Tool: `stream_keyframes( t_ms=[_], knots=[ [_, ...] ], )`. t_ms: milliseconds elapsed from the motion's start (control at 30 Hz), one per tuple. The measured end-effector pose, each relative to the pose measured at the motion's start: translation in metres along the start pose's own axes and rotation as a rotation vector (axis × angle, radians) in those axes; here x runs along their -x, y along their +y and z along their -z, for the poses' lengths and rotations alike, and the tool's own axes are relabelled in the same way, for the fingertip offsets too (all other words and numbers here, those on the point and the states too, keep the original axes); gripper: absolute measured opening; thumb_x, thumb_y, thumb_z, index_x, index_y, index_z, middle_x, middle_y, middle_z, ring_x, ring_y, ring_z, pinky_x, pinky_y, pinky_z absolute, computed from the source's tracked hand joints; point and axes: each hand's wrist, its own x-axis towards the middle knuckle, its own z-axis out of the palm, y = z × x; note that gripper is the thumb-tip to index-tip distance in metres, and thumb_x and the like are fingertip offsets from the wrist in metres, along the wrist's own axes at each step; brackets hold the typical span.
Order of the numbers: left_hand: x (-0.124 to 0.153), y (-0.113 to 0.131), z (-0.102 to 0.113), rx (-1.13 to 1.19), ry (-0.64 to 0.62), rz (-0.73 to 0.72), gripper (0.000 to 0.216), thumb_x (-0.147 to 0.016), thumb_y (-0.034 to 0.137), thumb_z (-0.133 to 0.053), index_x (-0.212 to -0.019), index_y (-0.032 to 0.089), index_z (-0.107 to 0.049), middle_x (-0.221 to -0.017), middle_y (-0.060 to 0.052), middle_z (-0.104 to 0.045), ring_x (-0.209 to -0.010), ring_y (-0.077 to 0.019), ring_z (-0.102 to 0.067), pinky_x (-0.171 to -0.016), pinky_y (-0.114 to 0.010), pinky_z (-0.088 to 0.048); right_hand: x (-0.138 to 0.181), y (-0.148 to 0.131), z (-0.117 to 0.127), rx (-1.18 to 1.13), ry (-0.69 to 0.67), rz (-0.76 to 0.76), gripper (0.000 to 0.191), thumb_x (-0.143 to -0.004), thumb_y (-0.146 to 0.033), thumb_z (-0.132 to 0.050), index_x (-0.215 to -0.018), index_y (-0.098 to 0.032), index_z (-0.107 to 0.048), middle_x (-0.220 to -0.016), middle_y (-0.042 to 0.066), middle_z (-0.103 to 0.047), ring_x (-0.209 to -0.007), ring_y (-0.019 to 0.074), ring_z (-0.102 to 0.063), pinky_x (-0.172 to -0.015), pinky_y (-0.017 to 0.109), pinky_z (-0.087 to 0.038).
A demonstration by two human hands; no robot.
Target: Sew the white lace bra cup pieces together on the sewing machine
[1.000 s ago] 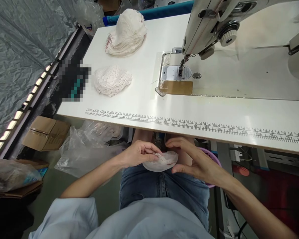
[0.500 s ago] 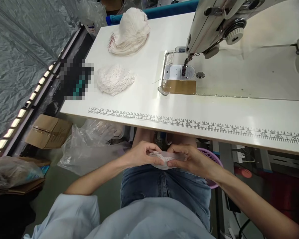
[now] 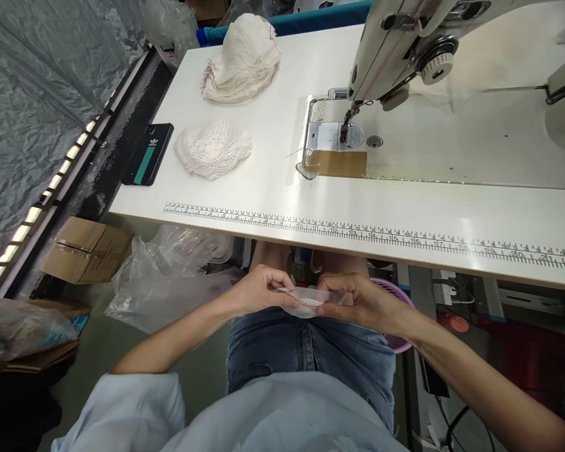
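Observation:
Above my lap, in front of the table edge, a small piece of sheer white fabric with a lacy trim (image 3: 306, 303) is stretched between both hands. My left hand (image 3: 266, 290) pinches its left end between thumb and fingers. At the other end, my right hand (image 3: 351, 298) is closed on the fabric the same way. On the table lie a pile of white lace pieces (image 3: 213, 150) and, behind it, a taller stack of cream fabric pieces (image 3: 245, 59) with reddish thread ends. Neither pile is touched by a hand.
A sewing machine (image 3: 390, 56) stands on the white table (image 3: 273, 194), which has a printed ruler (image 3: 358, 231) along its front. A dark phone (image 3: 148, 154) lies at the left edge. Below are a cardboard box (image 3: 87, 250), plastic bags (image 3: 169, 282) and a purple basket (image 3: 395, 292).
My left hand has shifted slightly left and its grip on the trim has changed, so more of the sheer fabric shows between the hands. My right hand keeps its pinch.

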Motion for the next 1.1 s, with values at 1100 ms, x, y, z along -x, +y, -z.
stream_keyframes(
  t_ms=[1100],
  knots=[
    [0.001,0.007,0.005,-0.128,-0.093,-0.008,0.029,-0.063,0.036,-0.076,-0.081,0.013,-0.073,-0.062,0.001,-0.063,-0.057,-0.0081,-0.051,-0.053,-0.018,-0.035,-0.010,-0.015,-0.002,0.255,0.001,0.117,0.021,-0.086,-0.032,-0.050,-0.074,-0.017,-0.058,-0.065,-0.002,-0.051,-0.059,0.0110,-0.044,-0.053,0.023,-0.031]
  ],
)
